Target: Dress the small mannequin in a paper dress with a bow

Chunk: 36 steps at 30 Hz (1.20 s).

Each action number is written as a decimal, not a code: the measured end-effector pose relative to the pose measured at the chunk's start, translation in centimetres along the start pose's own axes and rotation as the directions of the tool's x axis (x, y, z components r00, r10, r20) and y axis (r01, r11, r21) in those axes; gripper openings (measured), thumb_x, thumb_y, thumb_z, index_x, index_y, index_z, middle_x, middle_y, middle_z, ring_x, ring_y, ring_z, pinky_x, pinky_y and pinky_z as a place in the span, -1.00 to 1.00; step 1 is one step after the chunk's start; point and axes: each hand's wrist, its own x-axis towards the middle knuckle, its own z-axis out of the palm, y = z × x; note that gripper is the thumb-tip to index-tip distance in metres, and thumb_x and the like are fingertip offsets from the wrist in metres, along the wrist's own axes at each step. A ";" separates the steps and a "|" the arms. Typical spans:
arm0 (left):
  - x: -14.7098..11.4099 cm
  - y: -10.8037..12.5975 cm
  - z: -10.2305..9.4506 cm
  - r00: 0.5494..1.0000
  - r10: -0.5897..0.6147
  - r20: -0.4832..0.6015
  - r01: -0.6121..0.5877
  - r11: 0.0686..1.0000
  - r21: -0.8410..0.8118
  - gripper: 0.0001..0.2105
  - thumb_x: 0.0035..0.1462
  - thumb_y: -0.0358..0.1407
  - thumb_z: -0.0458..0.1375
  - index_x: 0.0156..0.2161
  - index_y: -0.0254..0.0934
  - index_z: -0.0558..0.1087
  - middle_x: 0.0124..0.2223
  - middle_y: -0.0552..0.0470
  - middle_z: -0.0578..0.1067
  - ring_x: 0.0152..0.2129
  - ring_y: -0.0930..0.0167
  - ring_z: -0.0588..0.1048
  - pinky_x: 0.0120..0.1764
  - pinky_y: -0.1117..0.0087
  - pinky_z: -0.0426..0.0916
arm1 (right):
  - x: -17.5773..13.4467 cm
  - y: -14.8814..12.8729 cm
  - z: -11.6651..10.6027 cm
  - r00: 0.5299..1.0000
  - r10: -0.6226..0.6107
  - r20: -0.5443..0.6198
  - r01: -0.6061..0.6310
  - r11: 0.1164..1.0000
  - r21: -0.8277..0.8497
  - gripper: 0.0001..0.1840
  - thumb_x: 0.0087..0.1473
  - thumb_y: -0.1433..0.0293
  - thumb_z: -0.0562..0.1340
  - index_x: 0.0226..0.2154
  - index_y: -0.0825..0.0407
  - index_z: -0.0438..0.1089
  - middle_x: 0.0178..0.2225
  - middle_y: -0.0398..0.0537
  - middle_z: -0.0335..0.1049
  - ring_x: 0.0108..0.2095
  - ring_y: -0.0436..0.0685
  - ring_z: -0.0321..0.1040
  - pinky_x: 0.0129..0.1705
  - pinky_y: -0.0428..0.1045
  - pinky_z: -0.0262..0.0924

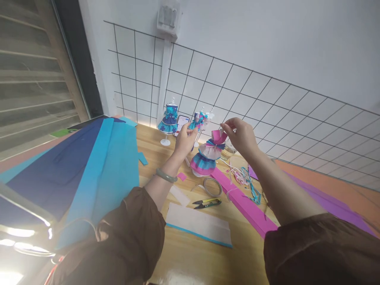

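A miniature layered dress (204, 162) in pink, blue and white stands on a small white stand. At its top is a curved pink paper piece (219, 137). My right hand (241, 134) pinches at the upper edge of that piece with thumb and forefinger. To the left of the dress, my left hand (185, 141) is raised with its fingers apart, seemingly holding nothing. Its fingertips overlap a smaller blue and pink dress (199, 120) behind; whether they touch it, I cannot tell. A blue dress (168, 122) on a white stand is farther left.
On the wooden table (249, 257) lie thread snips (207, 203), a tape roll (213, 187), a long pink strip (243, 204), a white strip with blue edge (198, 225) and tangled cords (252, 186). Blue sheets (115, 158) cover the left. A phone (182, 123) leans behind; a wire grid (231, 87) lines the wall.
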 end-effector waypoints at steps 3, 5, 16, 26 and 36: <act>-0.1 0.2 -0.2 1.000 0.001 0.030 -0.002 1.000 0.031 -0.53 0.09 -0.10 0.09 0.08 -0.27 0.25 -0.22 -0.06 0.50 -0.18 0.32 0.46 -0.09 0.32 0.27 | -0.3 -0.1 0.2 1.000 -0.005 -0.011 0.006 0.999 0.031 -0.73 0.11 0.17 0.11 -0.38 0.01 0.36 -0.43 -0.02 0.44 -0.37 0.15 0.33 -0.34 0.01 0.12; -0.2 0.3 -0.2 0.999 -0.002 0.041 0.000 0.999 0.044 -0.52 0.09 -0.11 0.10 0.08 -0.29 0.26 -0.24 -0.06 0.51 -0.21 0.32 0.47 -0.11 0.31 0.28 | -0.5 -0.1 0.2 1.000 -0.002 -0.016 0.003 0.999 0.050 -0.73 0.11 0.16 0.11 -0.37 0.01 0.36 -0.44 -0.03 0.45 -0.36 0.15 0.34 -0.33 0.01 0.14; 0.1 -0.1 -0.1 0.998 -0.014 0.059 0.011 0.999 0.045 -0.52 0.08 -0.11 0.10 0.08 -0.29 0.25 -0.22 -0.07 0.50 -0.20 0.32 0.45 -0.10 0.32 0.27 | -1.9 1.7 -1.4 0.994 0.083 0.069 -0.100 0.951 0.294 -0.48 0.09 0.04 0.08 -0.08 0.08 0.34 -0.29 0.09 0.48 -0.30 0.16 0.41 -0.23 0.06 0.24; -0.9 -0.8 1.0 0.968 -0.032 0.251 -0.006 0.989 0.149 -0.55 0.07 -0.12 0.09 0.04 -0.30 0.31 -0.29 -0.04 0.47 -0.32 0.36 0.44 -0.20 0.34 0.29 | -4.4 2.1 -2.6 0.988 0.073 0.139 -0.110 0.953 0.281 -0.46 0.10 0.01 0.06 -0.15 0.09 0.41 -0.23 0.07 0.46 -0.24 0.16 0.36 -0.20 0.03 0.18; -0.6 -0.6 0.3 0.970 -0.078 0.230 0.036 0.983 0.179 -0.55 0.06 -0.10 0.08 0.03 -0.28 0.31 -0.27 -0.02 0.47 -0.35 0.39 0.43 -0.25 0.39 0.26 | -1.9 1.4 -0.9 0.985 0.068 0.157 -0.106 0.963 0.247 -0.45 0.09 -0.03 0.03 -0.48 0.10 0.38 -0.58 -0.09 0.34 -0.54 0.01 0.16 -0.44 -0.06 0.05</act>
